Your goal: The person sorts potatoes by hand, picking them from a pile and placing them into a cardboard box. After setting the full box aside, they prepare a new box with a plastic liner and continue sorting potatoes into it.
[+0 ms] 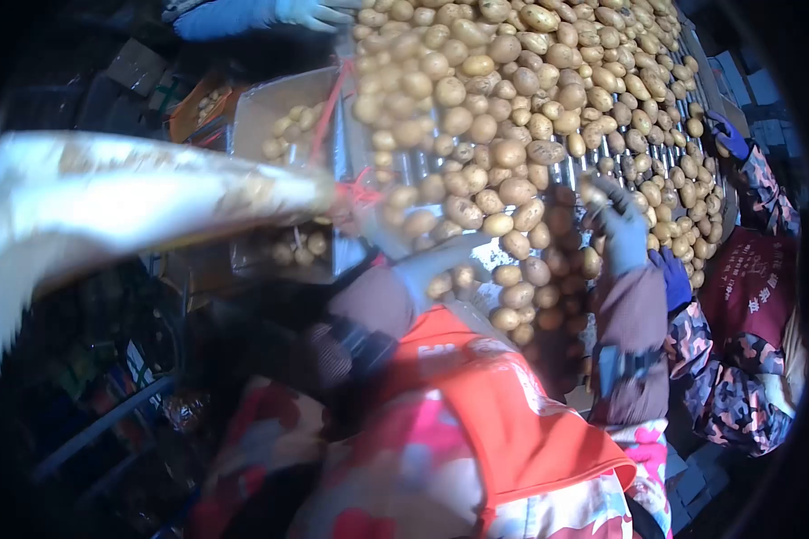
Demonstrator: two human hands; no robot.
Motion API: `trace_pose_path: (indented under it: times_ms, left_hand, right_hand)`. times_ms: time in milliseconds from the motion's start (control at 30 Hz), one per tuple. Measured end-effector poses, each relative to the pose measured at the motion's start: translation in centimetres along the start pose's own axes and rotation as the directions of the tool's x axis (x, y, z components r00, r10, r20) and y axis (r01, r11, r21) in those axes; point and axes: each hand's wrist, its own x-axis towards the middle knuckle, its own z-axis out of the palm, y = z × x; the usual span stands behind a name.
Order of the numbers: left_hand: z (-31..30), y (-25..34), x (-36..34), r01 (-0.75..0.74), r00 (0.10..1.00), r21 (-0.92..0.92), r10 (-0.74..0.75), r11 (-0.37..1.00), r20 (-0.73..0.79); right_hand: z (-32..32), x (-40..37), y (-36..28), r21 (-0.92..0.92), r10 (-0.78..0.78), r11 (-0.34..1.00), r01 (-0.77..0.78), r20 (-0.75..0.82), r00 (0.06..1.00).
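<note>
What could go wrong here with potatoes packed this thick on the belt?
1. The right hand grips one potato above the pile; it may slip back among the rest.
2. The white sack beside the left hand looks blurred, likely moving, and could knock potatoes off the belt edge.

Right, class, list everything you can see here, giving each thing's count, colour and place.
potatoes: many, yellow-brown, covering the belt
belt: one, grey, upper centre
box: one, brown, left of belt, potatoes inside
string: one, red, at box edge
white shape: one, far left, too blurred to tell
co-worker: one, red vest, blue gloves, right
gloved hand: one, pale, blue sleeve, top left
vest: one, orange, bottom centre
left hand: grey glove, belt's near edge
right hand: grey glove, fingers among potatoes
</note>
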Motion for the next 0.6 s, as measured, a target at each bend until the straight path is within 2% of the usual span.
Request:
trace_pose_path:
  times_ms: [33,100,133,200,233,267,300,333,367,400,433,467,500,533,567,600]
  left_hand:
    - [1.2,0.3,0.5,0.083,0.995,-0.09,-0.088,0.992,-0.045]
    - [1.5,-1.0,1.0,0.122,0.992,-0.083,-0.123,0.989,-0.008]
    - [0.8,-0.5,1.1,0.066,0.989,0.212,-0.093,0.975,0.119]
    - [-0.5,-2.2,0.3,0.207,0.975,0.059,-0.211,0.976,0.071]
    - [-1.8,-3.2,0.3,0.269,0.962,-0.028,-0.267,0.963,0.054]
    - [-3.1,-3.6,-0.3,0.217,0.965,0.038,-0.22,0.975,0.14]
    - [-4.4,-4.0,-1.0,0.153,0.959,0.094,-0.171,0.984,0.225]
    - [-3.1,-3.0,-4.5,0.064,0.975,-0.005,-0.062,0.998,0.213]
    - [-2.5,-2.4,-7.7,-0.041,0.981,-0.103,0.059,0.994,0.184]
    - [-3.4,-2.1,-10.0,-0.12,0.983,-0.206,0.145,0.971,0.11]
    - [-4.7,-1.9,-13.7,-0.231,0.971,-0.258,0.204,0.938,-0.129]
    - [-5.6,-1.9,-18.2,-0.341,0.907,-0.294,0.23,0.893,-0.352]
    - [-11.2,-4.7,-18.8,-0.472,0.88,-0.56,0.405,0.681,-0.249]
    - [-16.9,-7.6,-19.4,-0.385,0.812,-0.852,0.569,0.355,-0.13]
    - [-22.6,-10.4,-20.0,-0.137,0.712,-0.983,0.702,0.124,-0.011]
    - [-23.8,-9.7,-25.1,-0.505,0.619,-0.859,0.727,0.079,-0.298]
  right_hand:
    - [2.0,-2.9,-0.1,0.002,0.018,1.0,-0.018,0.069,0.997]
    - [6.2,-7.8,1.1,0.073,-0.063,0.996,0.042,0.317,0.946]
    - [7.5,-8.9,2.6,-0.097,-0.279,0.936,0.339,0.387,0.879]
    - [9.0,-10.8,2.9,-0.236,-0.393,0.783,0.575,0.53,0.752]
    - [9.3,-11.8,2.3,-0.242,-0.326,0.808,0.537,0.575,0.75]
    - [9.9,-12.9,1.3,-0.247,-0.261,0.829,0.501,0.621,0.739]
    - [10.1,-13.9,0.3,-0.14,-0.059,0.973,0.183,0.617,0.785]
    - [10.6,-14.7,-0.7,-0.05,0.158,0.985,-0.166,0.653,0.741]
    - [11.7,-15.8,-2.0,-0.045,0.12,0.992,-0.115,0.591,0.797]
    - [11.8,-14.6,0.1,0.007,0.07,0.996,-0.093,0.595,0.8]
    - [11.0,-13.7,1.9,-0.04,0.052,0.999,-0.035,0.556,0.83]
    - [9.8,-12.7,4.5,-0.055,0.074,0.997,-0.053,0.504,0.86]
    - [8.6,-12.0,5.7,-0.064,0.076,0.997,-0.049,0.541,0.838]
    - [8.3,-12.2,6.3,-0.056,0.065,0.998,-0.041,0.545,0.836]
    - [8.1,-12.3,6.9,-0.047,0.054,0.998,-0.033,0.549,0.834]
    - [8.5,-12.9,6.8,-0.059,0.074,0.997,-0.05,0.565,0.822]
